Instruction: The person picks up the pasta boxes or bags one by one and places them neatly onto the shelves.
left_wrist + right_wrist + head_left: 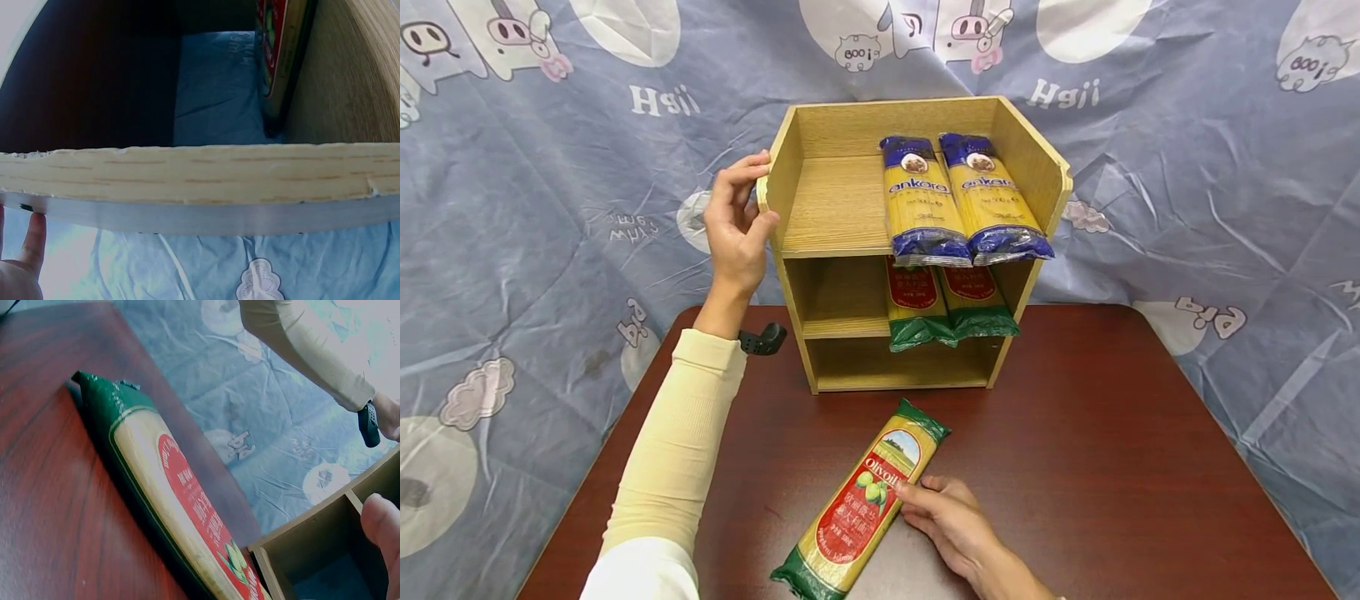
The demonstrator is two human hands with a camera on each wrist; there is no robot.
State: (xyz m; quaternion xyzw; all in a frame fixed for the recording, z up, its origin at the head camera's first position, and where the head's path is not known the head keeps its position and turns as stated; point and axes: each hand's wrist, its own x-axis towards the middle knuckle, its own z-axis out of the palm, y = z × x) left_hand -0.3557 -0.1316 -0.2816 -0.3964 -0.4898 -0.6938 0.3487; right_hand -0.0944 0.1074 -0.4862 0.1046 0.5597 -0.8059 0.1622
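My right hand [951,525] pinches the right edge of a pack of spaghetti [861,504], thumb on top. The pack has green ends and a red label and slants over the table in front of the shelf. In the right wrist view the spaghetti pack [181,494] runs diagonally, with the thumb [382,525] at the right edge. My left hand [741,221] grips the upper left side panel of a wooden shelf [831,200]. In the left wrist view, fingers [34,240] touch that panel's edge [200,175].
Two blue-and-yellow pasta packs [925,204] lie on the shelf's top level, toward the right. Below them, two green-and-red spaghetti packs [917,300] lie on the middle level, their ends jutting forward. The shelf stands on a dark red table [1097,433] before a patterned cloth [1225,208].
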